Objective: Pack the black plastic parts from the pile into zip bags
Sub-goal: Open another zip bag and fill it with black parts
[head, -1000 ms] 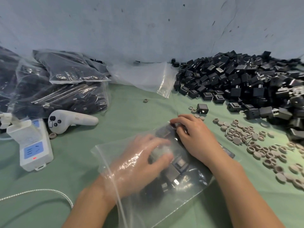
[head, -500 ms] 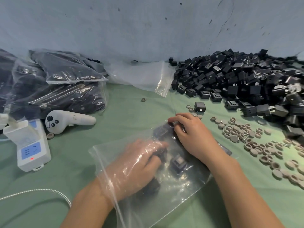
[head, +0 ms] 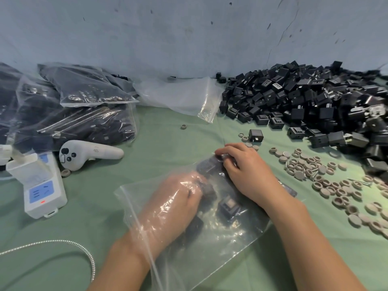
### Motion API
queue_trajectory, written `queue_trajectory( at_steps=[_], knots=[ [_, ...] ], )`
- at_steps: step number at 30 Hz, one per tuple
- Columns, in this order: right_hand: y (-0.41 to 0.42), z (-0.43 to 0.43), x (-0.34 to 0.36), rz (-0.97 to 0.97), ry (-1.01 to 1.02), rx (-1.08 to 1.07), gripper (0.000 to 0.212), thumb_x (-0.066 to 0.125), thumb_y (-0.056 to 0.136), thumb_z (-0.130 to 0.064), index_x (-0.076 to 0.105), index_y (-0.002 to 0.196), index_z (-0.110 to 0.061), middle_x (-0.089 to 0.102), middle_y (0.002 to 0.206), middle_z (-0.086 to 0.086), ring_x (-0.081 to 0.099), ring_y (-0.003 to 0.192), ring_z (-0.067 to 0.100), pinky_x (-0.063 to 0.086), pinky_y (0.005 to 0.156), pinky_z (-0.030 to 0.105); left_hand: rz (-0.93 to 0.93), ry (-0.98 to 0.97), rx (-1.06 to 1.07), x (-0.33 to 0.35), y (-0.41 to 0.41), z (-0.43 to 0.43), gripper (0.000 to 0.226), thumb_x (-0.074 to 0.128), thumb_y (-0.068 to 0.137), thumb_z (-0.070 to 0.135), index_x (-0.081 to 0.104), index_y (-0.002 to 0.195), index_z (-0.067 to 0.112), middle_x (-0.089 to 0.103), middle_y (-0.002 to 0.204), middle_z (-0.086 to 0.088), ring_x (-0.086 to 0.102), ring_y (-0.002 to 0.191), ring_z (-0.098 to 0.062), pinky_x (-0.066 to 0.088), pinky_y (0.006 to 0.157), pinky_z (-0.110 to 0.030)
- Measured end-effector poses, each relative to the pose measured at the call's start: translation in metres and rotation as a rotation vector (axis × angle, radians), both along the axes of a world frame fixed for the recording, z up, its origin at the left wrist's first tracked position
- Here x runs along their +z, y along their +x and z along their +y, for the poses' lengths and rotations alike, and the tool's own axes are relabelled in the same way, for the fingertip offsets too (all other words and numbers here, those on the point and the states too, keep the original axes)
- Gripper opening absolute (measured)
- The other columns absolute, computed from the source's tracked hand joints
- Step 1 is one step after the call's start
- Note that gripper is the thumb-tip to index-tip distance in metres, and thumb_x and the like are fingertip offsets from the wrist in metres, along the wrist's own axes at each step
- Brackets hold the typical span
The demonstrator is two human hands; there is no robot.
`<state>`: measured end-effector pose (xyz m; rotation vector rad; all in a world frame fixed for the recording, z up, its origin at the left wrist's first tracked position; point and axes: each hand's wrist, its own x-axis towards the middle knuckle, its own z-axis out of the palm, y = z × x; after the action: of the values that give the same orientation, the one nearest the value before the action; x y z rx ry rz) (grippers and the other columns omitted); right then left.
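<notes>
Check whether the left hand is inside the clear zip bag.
Yes, the left hand shows through the plastic of the clear zip bag, among black parts, while the right hand holds the bag from outside.

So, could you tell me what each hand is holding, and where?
The right hand pinches the zip bag at its far end. The left hand is inside it among black parts; whether it grips one cannot be told.

The left hand (head: 174, 204) lies inside a clear zip bag (head: 226, 238) by the near edge of the green tabletop (head: 157, 143), among black plastic parts (head: 227, 205). The right hand (head: 249, 175) grips the bag's far end with curled fingers. The pile (head: 304, 97) fills the far right corner.
</notes>
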<state>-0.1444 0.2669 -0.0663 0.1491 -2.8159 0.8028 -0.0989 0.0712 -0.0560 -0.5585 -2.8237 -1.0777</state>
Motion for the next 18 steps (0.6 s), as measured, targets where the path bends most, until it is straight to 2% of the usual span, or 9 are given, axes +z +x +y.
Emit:
queue_trajectory(
  at_steps=[2, 4, 6, 8, 10, 11, 13, 15, 18],
  knots=[
    [0.000, 0.000, 0.000, -0.002, 0.001, 0.001, 0.031, 0.041, 0.102, -0.029, 0.063, 0.124, -0.037, 0.052, 0.135, -0.014, 0.045, 0.123, 0.013, 0.037, 0.099, 0.031, 0.025, -0.038, 0.041, 0.000, -0.001, 0.002, 0.021, 0.048, 0.093, 0.013, 0.061, 0.081, 0.023, 0.060, 0.082, 0.010, 0.055, 0.080, -0.008, 0.041, 0.074, -0.012],
    [0.000, 0.000, 0.001, -0.004, 0.001, 0.003, 0.031, 0.041, 0.103, -0.029, 0.063, 0.124, -0.037, 0.052, 0.135, -0.013, 0.045, 0.123, 0.013, 0.036, 0.100, 0.031, 0.010, -0.009, 0.029, 0.001, -0.001, -0.001, 0.021, 0.048, 0.094, 0.013, 0.065, 0.092, 0.025, 0.062, 0.090, 0.011, 0.056, 0.087, -0.004, 0.041, 0.078, -0.012],
    [0.000, 0.000, 0.001, -0.003, 0.002, 0.003, 0.031, 0.041, 0.103, -0.029, 0.063, 0.124, -0.037, 0.052, 0.135, -0.013, 0.045, 0.123, 0.014, 0.037, 0.101, 0.032, -0.050, 0.024, -0.020, 0.004, 0.000, -0.007, 0.017, 0.047, 0.095, 0.018, 0.062, 0.097, 0.027, 0.063, 0.094, 0.012, 0.058, 0.089, -0.005, 0.047, 0.083, -0.026],
    [0.000, 0.000, 0.001, 0.000, -0.001, 0.001, 0.032, 0.041, 0.102, -0.029, 0.063, 0.124, -0.036, 0.053, 0.135, -0.014, 0.045, 0.122, 0.014, 0.037, 0.100, 0.032, -0.065, 0.026, -0.128, 0.009, 0.003, -0.011, 0.013, 0.048, 0.091, 0.024, 0.060, 0.086, 0.026, 0.062, 0.087, 0.010, 0.060, 0.084, -0.008, 0.048, 0.078, -0.031],
    [0.000, -0.001, 0.000, 0.003, -0.008, 0.000, 0.032, 0.042, 0.102, -0.028, 0.064, 0.123, -0.035, 0.053, 0.134, -0.013, 0.045, 0.120, 0.014, 0.037, 0.100, 0.032, -0.025, 0.001, -0.193, 0.010, 0.007, -0.011, 0.015, 0.051, 0.089, 0.026, 0.063, 0.079, 0.029, 0.062, 0.082, 0.012, 0.060, 0.084, -0.010, 0.046, 0.076, -0.023],
    [0.000, -0.001, 0.000, 0.006, -0.010, -0.002, 0.032, 0.043, 0.101, -0.027, 0.064, 0.123, -0.035, 0.054, 0.134, -0.013, 0.045, 0.120, 0.014, 0.037, 0.100, 0.032, 0.003, -0.018, -0.194, 0.010, 0.007, -0.009, 0.016, 0.053, 0.089, 0.027, 0.066, 0.083, 0.031, 0.062, 0.084, 0.014, 0.059, 0.086, -0.009, 0.044, 0.077, -0.021],
    [0.000, -0.001, 0.000, 0.008, -0.010, -0.004, 0.032, 0.043, 0.101, -0.026, 0.065, 0.123, -0.034, 0.054, 0.133, -0.013, 0.046, 0.120, 0.015, 0.037, 0.101, 0.033, 0.042, -0.072, -0.189, 0.009, 0.005, -0.004, 0.021, 0.055, 0.092, 0.027, 0.071, 0.103, 0.035, 0.064, 0.100, 0.016, 0.057, 0.099, -0.006, 0.042, 0.091, -0.024],
    [0.000, -0.001, 0.001, 0.006, -0.009, -0.003, 0.032, 0.043, 0.101, -0.026, 0.064, 0.123, -0.035, 0.054, 0.133, -0.013, 0.046, 0.120, 0.015, 0.037, 0.101, 0.032, 0.059, -0.161, -0.215, 0.008, 0.001, 0.002, 0.030, 0.053, 0.096, 0.029, 0.065, 0.121, 0.039, 0.060, 0.117, 0.014, 0.051, 0.114, -0.009, 0.037, 0.104, -0.031],
    [0.001, -0.002, 0.001, 0.005, -0.004, 0.001, 0.032, 0.043, 0.101, -0.026, 0.064, 0.123, -0.035, 0.054, 0.133, -0.013, 0.046, 0.121, 0.015, 0.037, 0.100, 0.032, 0.060, -0.236, -0.207, 0.008, -0.003, 0.009, 0.036, 0.048, 0.098, 0.036, 0.055, 0.133, 0.044, 0.052, 0.124, 0.013, 0.043, 0.119, -0.009, 0.031, 0.107, -0.031]
  ],
)
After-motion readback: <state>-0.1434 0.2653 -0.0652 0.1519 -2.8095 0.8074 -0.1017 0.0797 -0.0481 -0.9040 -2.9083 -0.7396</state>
